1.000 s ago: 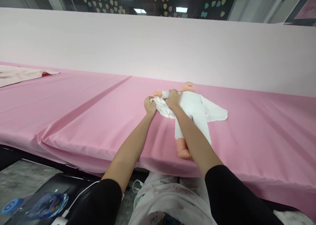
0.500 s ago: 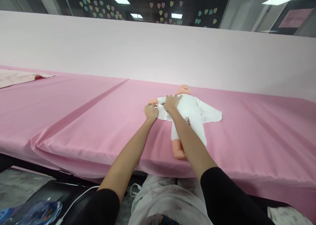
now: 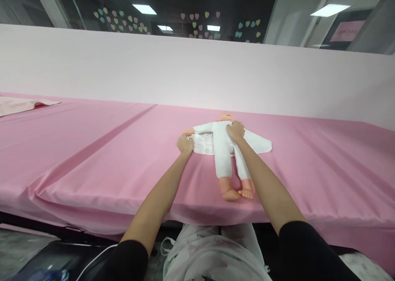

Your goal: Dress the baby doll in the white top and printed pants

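A baby doll [image 3: 221, 143] with a white cloth body lies on its back, head toward the wall and bare feet toward me. Beneath it a white cloth [image 3: 203, 144] spreads out on both sides. My left hand [image 3: 185, 143] is closed on the left end of this cloth, just below the doll's small hand [image 3: 188, 131]. At the doll's upper body on the right side is my right hand [image 3: 236, 131], its fingers curled against the doll. It covers the doll's arm on that side, so the exact grip is partly hidden.
A pink sheet [image 3: 123, 149] with a few creases covers the long table. At the far left lies a pale pink cloth [image 3: 21, 105]. Behind the table runs a low white wall [image 3: 154, 71] under dark glass. A black chair [image 3: 61, 256] with a white cable stands below left.
My right hand has moved right, from the doll's left-side shoulder across to the other side of its chest. Both doll legs now show. My left hand stays at the cloth's end.
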Demonstrator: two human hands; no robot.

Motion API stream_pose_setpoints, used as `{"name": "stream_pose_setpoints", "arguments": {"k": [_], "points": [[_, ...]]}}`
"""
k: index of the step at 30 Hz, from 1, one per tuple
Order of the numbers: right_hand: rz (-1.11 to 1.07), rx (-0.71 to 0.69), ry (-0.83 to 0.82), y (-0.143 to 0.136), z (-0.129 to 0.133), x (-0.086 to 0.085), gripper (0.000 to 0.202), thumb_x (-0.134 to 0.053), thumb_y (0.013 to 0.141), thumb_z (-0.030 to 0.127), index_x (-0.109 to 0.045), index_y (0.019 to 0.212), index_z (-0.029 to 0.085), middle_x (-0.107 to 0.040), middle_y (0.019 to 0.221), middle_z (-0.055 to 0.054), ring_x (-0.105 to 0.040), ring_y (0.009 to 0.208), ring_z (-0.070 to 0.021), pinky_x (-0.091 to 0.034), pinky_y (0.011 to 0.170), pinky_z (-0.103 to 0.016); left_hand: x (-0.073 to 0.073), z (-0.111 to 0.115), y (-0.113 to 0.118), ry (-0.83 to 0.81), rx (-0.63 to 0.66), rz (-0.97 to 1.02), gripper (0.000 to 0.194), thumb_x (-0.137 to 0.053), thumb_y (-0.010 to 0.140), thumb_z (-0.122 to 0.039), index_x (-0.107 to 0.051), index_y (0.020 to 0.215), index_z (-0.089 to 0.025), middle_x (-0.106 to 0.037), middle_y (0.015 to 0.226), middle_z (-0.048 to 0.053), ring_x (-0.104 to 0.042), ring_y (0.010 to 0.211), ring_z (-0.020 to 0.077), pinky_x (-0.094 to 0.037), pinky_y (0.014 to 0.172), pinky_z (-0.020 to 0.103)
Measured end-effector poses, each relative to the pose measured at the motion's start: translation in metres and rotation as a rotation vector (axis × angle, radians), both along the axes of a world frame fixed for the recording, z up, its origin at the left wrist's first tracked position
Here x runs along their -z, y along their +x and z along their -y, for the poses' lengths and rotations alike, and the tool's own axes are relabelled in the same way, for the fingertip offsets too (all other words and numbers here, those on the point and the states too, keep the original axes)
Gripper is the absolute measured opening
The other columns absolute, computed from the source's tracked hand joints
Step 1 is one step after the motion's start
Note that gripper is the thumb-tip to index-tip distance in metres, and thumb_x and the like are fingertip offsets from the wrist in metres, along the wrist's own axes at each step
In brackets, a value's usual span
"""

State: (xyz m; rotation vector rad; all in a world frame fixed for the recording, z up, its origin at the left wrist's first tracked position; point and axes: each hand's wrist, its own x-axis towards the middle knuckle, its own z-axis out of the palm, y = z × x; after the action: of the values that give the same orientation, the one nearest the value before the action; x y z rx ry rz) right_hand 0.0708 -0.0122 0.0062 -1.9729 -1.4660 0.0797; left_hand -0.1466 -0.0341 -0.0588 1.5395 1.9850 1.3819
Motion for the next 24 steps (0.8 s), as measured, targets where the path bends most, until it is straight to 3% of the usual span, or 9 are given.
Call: {"name": "stream_pose_setpoints", "arguments": {"k": [3,6,10,13,17,20,24], "points": [[-0.017,-0.068,-0.026,0.038,0.010,0.011,0.041,-0.036,0.087,0.034,-0.059,0.112,0.012,-0.062,0.113,-0.014,-0.055,0.105,-0.0264,-0.042,0.089,-0.037,-0.002,0.002,0.001,0.047,-0.034,0.035,0.026,-0.050,0.075,-0.008,-0.064,0.094,-0.018,-0.061,0.119,0.016,-0.049,0.120,0.0337,-0.035,0.100,0.051],[-0.009,-0.105,-0.019,0.062,0.018,0.023,0.041,-0.030,0.089,0.032,-0.066,0.102,0.016,-0.067,0.102,-0.009,-0.059,0.097,-0.0226,-0.043,0.085,-0.032,-0.007,0.009,0.007,0.200,-0.034,0.049,0.029,-0.048,0.076,-0.005,-0.062,0.098,-0.019,-0.045,0.139,0.013,-0.035,0.134,0.0282,-0.025,0.110,0.047],[0.013,-0.148,0.011,0.079,0.020,0.038,0.044,-0.028,0.088,0.021,-0.066,0.111,0.019,-0.064,0.118,-0.005,-0.053,0.112,-0.0191,-0.038,0.097,-0.029,-0.011,0.019,0.036,0.376,0.234,0.156,0.028,-0.042,0.080,-0.004,-0.058,0.098,-0.019,-0.059,0.118,0.008,-0.055,0.111,0.0166,-0.042,0.100,0.031],[0.093,-0.079,-0.013,0.085,0.020,0.050,0.045,-0.029,0.089,0.021,-0.063,0.118,0.024,-0.051,0.136,-0.006,-0.040,0.128,-0.0226,-0.031,0.106,-0.038,-0.008,0.028,0.071,0.213,0.442,0.412,0.022,-0.050,0.084,-0.016,-0.055,0.105,-0.018,-0.060,0.118,0.009,-0.059,0.107,0.0176,-0.045,0.097,0.033],[0.318,-0.049,-0.097,0.085,0.026,0.067,0.047,-0.033,0.093,0.034,-0.044,0.138,0.029,-0.026,0.152,-0.010,-0.019,0.140,-0.0308,-0.017,0.110,-0.055,-0.006,0.041,0.101,0.025,0.526,0.648,0.048,-0.070,0.075,-0.031,-0.050,0.118,-0.021,-0.048,0.137,0.010,-0.047,0.126,0.0229,-0.041,0.104,0.035],[0.384,-0.063,-0.144,0.081,0.029,0.069,0.051,-0.030,0.094,0.038,-0.032,0.145,0.029,-0.019,0.154,-0.014,-0.013,0.142,-0.0350,-0.015,0.108,-0.061,-0.012,0.049,0.105,-0.145,0.592,0.876,0.054,-0.071,0.074,-0.031,-0.048,0.121,-0.018,-0.056,0.129,0.014,-0.059,0.111,0.0256,-0.052,0.090,0.037],[0.401,-0.072,-0.209,0.078,0.031,0.059,0.050,-0.031,0.095,0.037,-0.033,0.144,0.028,-0.018,0.153,-0.016,-0.013,0.141,-0.0383,-0.016,0.105,-0.065,-0.023,0.053,0.099,-0.277,0.696,0.993,0.032,-0.067,0.079,-0.026,-0.059,0.106,-0.012,-0.067,0.109,0.014,-0.066,0.094,0.0246,-0.056,0.082,0.036]]}}
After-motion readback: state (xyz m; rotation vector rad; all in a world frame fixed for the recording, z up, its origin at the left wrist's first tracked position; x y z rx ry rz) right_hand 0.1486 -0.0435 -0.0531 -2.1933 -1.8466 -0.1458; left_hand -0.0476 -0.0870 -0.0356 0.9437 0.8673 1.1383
